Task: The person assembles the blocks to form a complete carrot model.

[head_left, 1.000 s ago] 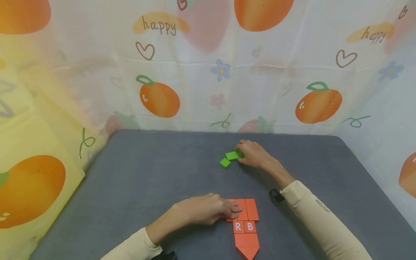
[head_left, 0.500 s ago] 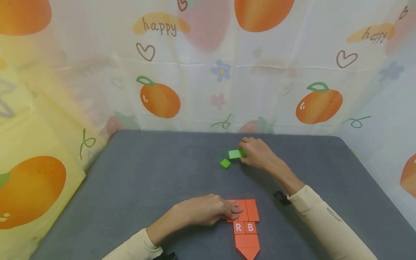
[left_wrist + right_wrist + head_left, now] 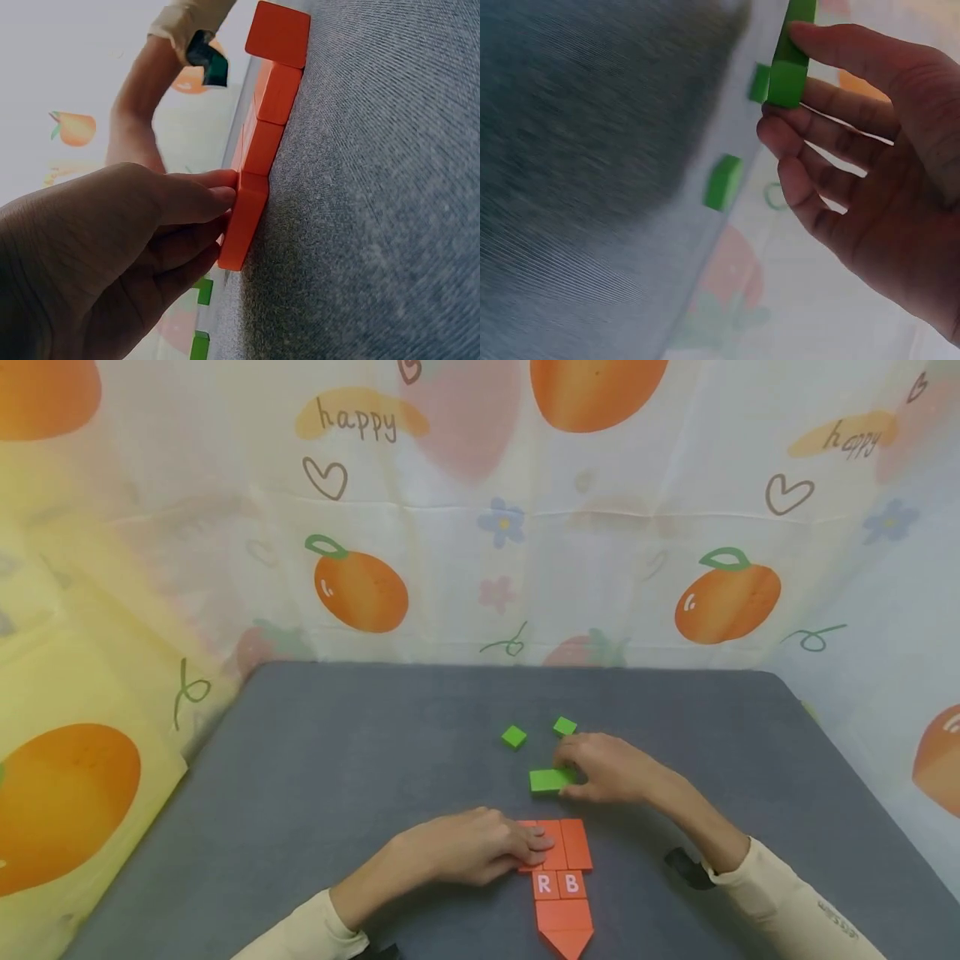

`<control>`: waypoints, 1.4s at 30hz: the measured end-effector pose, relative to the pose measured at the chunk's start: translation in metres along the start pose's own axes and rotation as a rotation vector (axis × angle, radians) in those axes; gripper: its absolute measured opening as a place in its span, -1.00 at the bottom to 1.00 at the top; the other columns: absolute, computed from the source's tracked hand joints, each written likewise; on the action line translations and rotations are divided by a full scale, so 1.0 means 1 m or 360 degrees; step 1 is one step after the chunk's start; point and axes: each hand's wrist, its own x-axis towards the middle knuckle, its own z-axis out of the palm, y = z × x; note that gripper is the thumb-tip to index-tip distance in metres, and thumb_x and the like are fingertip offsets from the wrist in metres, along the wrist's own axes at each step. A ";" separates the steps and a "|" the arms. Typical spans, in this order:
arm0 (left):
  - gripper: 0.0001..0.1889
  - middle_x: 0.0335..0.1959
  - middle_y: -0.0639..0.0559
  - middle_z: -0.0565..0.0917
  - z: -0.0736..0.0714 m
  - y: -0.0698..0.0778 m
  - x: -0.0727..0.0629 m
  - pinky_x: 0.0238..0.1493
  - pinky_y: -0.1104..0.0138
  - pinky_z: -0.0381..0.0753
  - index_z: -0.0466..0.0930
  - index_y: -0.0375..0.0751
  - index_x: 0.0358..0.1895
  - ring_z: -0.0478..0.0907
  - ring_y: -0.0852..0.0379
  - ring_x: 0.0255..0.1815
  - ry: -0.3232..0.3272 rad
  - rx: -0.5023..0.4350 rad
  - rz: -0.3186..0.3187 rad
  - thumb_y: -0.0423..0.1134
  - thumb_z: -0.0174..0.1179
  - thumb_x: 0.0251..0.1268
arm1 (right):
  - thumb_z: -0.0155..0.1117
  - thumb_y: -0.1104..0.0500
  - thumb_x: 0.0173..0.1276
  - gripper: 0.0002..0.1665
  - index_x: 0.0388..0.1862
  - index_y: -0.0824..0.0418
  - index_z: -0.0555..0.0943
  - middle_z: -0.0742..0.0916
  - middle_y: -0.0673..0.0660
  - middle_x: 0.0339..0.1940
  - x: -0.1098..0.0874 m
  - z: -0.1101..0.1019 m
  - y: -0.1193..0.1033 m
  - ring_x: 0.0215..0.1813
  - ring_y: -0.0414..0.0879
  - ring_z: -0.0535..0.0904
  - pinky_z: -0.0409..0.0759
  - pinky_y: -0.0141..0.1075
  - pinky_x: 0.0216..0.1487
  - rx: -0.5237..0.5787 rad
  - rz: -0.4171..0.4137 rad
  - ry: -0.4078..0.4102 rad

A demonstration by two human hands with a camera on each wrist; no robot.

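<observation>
My right hand (image 3: 611, 767) pinches one end of a long green block (image 3: 546, 782) between thumb and fingers, above the table behind the orange blocks. In the right wrist view the thumb presses one face of it. Two small green blocks, one on the left (image 3: 513, 737) and one on the right (image 3: 565, 727), lie farther back. My left hand (image 3: 476, 845) rests its fingertips on the left of a row of upright-seamed orange blocks (image 3: 577, 845), partly covering them. Below the row sit an R block (image 3: 543, 885), a B block (image 3: 572, 884), an orange rectangle (image 3: 564, 914) and a triangle (image 3: 567, 941).
The grey table (image 3: 337, 760) has a straight back edge. Behind it hangs a light curtain (image 3: 442, 568) printed with oranges, hearts and flowers. A yellow patterned cloth (image 3: 67, 693) hangs at the left side.
The right hand has come back toward the orange blocks with the long green block. A small green block formerly hidden at that hand now shows behind it. The left hand has stayed put.
</observation>
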 end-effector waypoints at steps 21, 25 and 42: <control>-0.68 0.39 0.17 0.63 0.001 -0.001 0.001 0.41 0.43 0.54 0.74 -0.03 0.24 0.47 0.39 0.48 0.0026 -0.0012 0.0017 -0.31 0.13 0.59 | 0.25 0.18 0.56 -0.71 0.15 0.18 0.74 0.77 0.04 -0.08 0.002 0.010 -0.004 -0.20 -0.37 0.54 0.58 -0.42 -0.14 0.0344 -0.0204 -0.0274; -0.69 0.39 0.17 0.63 0.000 0.000 0.000 0.41 0.43 0.54 0.75 -0.02 0.23 0.47 0.38 0.48 0.0027 -0.0011 0.0016 -0.31 0.14 0.59 | 0.25 0.16 0.57 -0.71 0.17 0.16 0.73 0.78 0.02 -0.05 0.003 0.009 -0.005 -0.16 -0.36 0.56 0.60 -0.39 -0.10 0.0345 -0.0199 -0.0328; -0.70 0.39 0.17 0.63 0.001 0.000 -0.001 0.42 0.42 0.54 0.76 -0.03 0.21 0.48 0.38 0.47 0.0036 0.0022 0.0018 -0.30 0.16 0.57 | 0.17 0.22 0.60 -0.70 0.18 0.20 0.72 0.79 0.07 0.04 0.004 0.008 -0.010 0.05 -0.16 0.70 0.70 -0.22 0.08 0.0295 -0.0225 -0.0334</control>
